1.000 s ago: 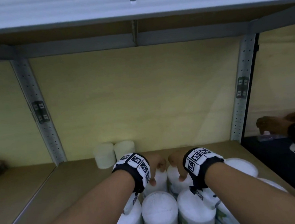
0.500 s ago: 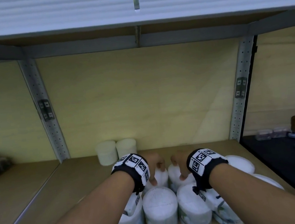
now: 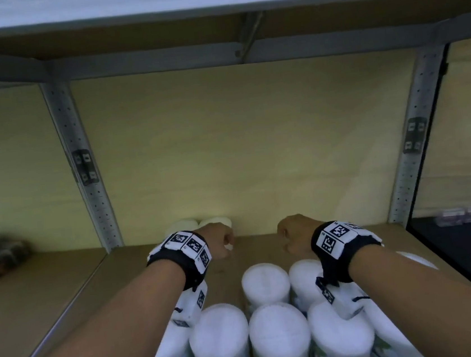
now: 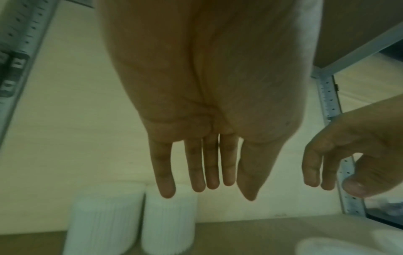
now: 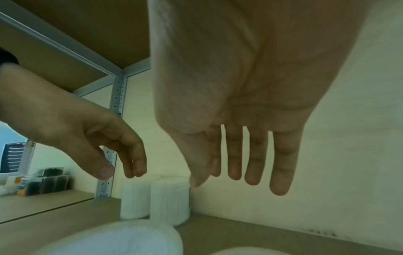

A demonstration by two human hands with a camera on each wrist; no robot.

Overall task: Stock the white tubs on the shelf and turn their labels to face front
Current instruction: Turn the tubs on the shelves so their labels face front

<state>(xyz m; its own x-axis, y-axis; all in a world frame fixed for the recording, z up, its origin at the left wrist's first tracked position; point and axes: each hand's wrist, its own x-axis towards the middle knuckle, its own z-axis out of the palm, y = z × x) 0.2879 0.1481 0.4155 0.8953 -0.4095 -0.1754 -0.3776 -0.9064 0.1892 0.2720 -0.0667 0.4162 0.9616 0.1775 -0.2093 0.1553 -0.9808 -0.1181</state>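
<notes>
Tubs (image 3: 265, 285) stand upright in a packed cluster on the shelf (image 3: 64, 286), below and nearer than both hands; two more tubs (image 4: 135, 217) sit beyond the fingertips. Left hand (image 3: 219, 243) and right hand (image 3: 295, 236) hang relaxed, empty, equally near.

Bare shelf (image 3: 309, 243) lies open between the front tubs (image 3: 265, 282) and two rear tubs (image 5: 152, 198).
</notes>
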